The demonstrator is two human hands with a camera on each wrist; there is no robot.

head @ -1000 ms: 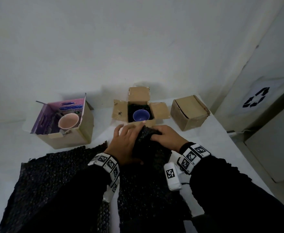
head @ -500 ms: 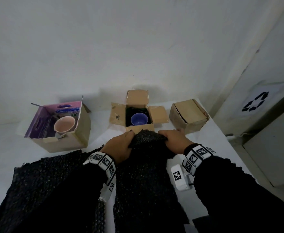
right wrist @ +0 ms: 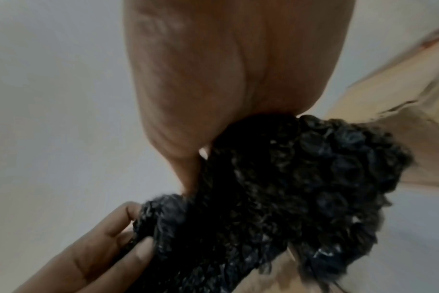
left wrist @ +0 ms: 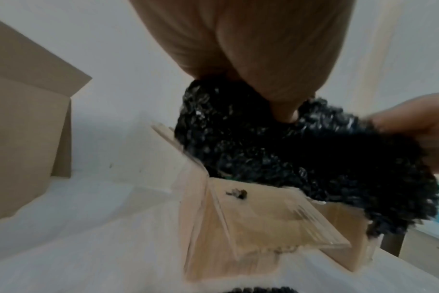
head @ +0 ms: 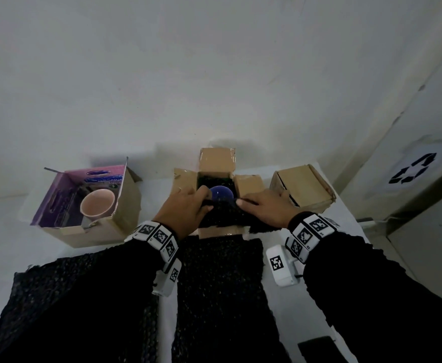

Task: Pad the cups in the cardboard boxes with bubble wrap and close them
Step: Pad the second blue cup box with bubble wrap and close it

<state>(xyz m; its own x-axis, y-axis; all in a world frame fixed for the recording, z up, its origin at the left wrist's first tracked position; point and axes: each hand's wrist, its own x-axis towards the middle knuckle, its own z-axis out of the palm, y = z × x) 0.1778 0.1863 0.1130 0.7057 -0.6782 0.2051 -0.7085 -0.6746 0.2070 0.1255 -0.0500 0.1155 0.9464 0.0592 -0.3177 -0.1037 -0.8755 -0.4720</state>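
A blue cup (head: 222, 196) sits in the open middle cardboard box (head: 216, 163), with dark wrap round it inside. Both hands hold a folded piece of black bubble wrap (head: 226, 214) at the box's near edge, over its front flap. My left hand (head: 185, 209) grips its left end; my right hand (head: 263, 208) grips its right end. The wrist views show the wrap (left wrist: 276, 150) (right wrist: 288, 188) pinched between thumb and fingers. A pink cup (head: 98, 205) stands in the open purple-lined box (head: 125, 208) at the left.
A closed cardboard box (head: 303, 188) stands right of the middle box. Sheets of black bubble wrap (head: 219, 292) lie on the white table (head: 2, 231) in front of me. A wall is close behind the boxes. A bin with a recycling sign (head: 413, 170) is at the right.
Both hands have carried the folded bubble wrap forward from above the sheets to the near edge of the middle box, partly covering the blue cup.
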